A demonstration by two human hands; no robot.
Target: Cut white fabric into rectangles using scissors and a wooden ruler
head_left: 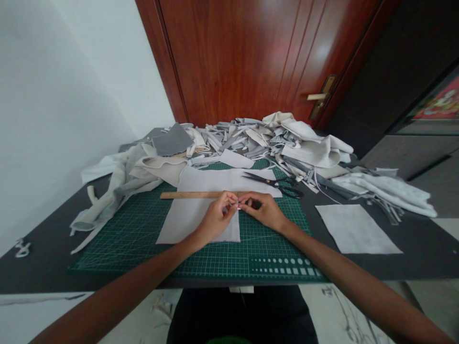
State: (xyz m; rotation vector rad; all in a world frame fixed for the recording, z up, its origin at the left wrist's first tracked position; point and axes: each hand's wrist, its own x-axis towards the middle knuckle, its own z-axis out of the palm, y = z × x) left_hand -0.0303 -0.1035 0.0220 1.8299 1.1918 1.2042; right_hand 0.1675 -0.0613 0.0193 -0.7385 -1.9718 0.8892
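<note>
- Green cutting mat (118, 248): in front of you.
- Scrap heap (247, 136): beyond the mat.
- Pale cloth (193, 217): on the mat.
- Wooden ruler (190, 195): across the mat.
- Black scissors (258, 179): toward the mat's right.
- Your left hand (215, 215), right hand (267, 210): over the mat, fingertips pinching a tiny pale piece (238, 206).

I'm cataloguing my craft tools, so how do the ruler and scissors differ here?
The ruler is tan; the scissors are black. The ruler is one straight strip; the scissors have looped handles. The ruler lies crosswise; the scissors slant. Both lie partly on pale fabric.
</note>
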